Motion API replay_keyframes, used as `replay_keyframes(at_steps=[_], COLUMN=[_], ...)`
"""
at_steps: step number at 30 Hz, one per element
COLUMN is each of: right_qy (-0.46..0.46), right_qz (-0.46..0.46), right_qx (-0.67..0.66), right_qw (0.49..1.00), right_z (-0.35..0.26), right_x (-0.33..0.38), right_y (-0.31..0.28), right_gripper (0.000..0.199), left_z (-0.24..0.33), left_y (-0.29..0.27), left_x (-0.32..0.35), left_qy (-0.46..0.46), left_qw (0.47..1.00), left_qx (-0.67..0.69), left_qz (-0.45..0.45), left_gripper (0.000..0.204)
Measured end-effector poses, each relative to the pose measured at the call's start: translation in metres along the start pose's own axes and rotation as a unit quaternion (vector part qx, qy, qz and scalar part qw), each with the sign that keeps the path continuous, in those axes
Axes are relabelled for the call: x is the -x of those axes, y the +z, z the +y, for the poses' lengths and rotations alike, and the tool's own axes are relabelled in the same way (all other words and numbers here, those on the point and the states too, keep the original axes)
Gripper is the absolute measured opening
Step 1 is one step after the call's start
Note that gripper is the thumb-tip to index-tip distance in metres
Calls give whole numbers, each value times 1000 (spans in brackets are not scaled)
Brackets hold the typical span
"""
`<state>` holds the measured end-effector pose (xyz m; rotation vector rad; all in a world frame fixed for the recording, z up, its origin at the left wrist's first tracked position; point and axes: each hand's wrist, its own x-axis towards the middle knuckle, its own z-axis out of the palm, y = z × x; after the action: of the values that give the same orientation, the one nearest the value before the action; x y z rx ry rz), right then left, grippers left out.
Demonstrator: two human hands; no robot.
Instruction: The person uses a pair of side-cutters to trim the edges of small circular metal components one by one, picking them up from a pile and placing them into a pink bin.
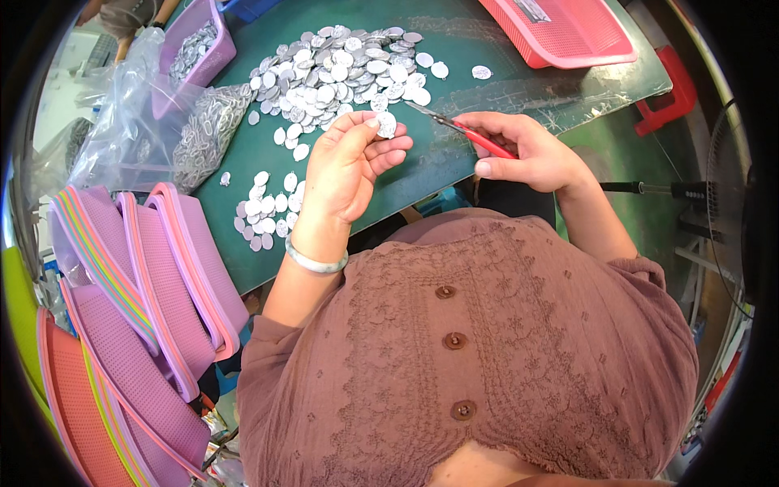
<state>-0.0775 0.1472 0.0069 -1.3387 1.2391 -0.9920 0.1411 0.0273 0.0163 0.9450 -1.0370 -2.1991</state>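
Head view: left hand [357, 154] pinches one silver disc [386, 124] between thumb and fingers, just this side of the disc pile [329, 77]. Right hand [527, 150] grasps red-handled tool [492, 144], tip near the held disc, apart; can't tell if its jaws meet. Both arms cross green table [430, 166]'s near edge. Most room: right of the pile, up to pink basket [568, 49]. Left side tight: clear bag [130, 114], purple baskets [174, 284] at the edge.
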Motion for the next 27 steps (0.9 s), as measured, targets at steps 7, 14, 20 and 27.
replay_keyframes(at_steps=[7,14,20,27], right_qy=[35,22,23,23], right_qz=[-42,-45,-44,-46], right_qx=[32,15,13,43], right_qw=[998,999,999,998], right_z=[-18,-19,-16,-14], right_x=[-9,-9,-10,-10], right_y=[6,12,13,12], right_gripper=[53,49,49,49], left_z=[-2,-3,-1,-1], left_y=[1,0,3,3], left_x=[6,9,12,13], left_qy=[29,51,52,61], left_qw=[1000,998,998,997], left_qx=[5,-20,-47,-43], left_qz=[-11,-23,-8,-7], left_gripper=[10,8,8,8])
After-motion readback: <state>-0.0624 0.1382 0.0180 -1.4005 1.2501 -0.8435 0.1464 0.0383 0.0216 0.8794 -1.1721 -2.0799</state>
